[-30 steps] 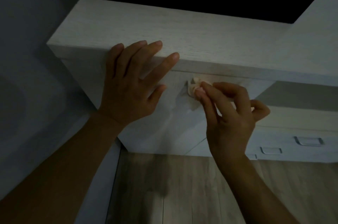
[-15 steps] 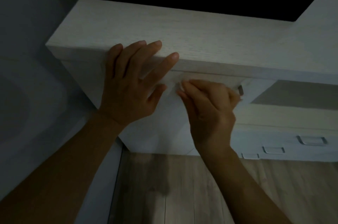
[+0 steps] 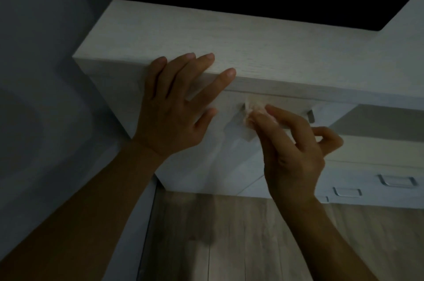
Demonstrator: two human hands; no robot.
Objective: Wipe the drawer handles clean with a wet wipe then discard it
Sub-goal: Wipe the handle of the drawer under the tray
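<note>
Against the drawer handle (image 3: 310, 116), at its left end, the wet wipe (image 3: 251, 111) is pinched by the right hand (image 3: 296, 150); the left hand (image 3: 176, 106) is laid flat on the cabinet top (image 3: 275, 51). Wiping seems under way; a rightward stroke is needed next.

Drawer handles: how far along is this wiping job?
Done: nothing I can confirm. In hand: the right hand pinches the wet wipe against the top drawer handle, while the left hand rests flat on the cabinet top. Left: the lower handles to the right, then discarding the wipe.
</note>
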